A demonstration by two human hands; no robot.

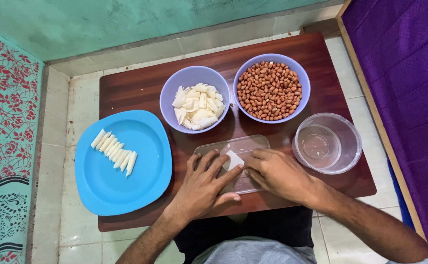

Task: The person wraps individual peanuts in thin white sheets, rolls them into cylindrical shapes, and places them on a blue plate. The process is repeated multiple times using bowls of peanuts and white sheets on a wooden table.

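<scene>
My left hand (pixel 205 188) and my right hand (pixel 275 172) rest on a clear rectangular plastic lid (pixel 245 145) at the front of a low dark wooden table (pixel 140 88). Between their fingertips lies a small white flat piece (pixel 234 159), touched by both hands. Behind the lid stand a lilac bowl (pixel 170 95) of white flat pieces and a lilac bowl (pixel 306 83) full of peanuts. A blue plate (pixel 111 188) to my left carries a row of several rolled white pieces (pixel 114 152).
A clear round plastic container (pixel 327 143) stands at the right of the table. A purple cloth surface (pixel 404 73) with a wooden edge runs along the right. A patterned teal mat (pixel 6 146) lies at the left on the tiled floor.
</scene>
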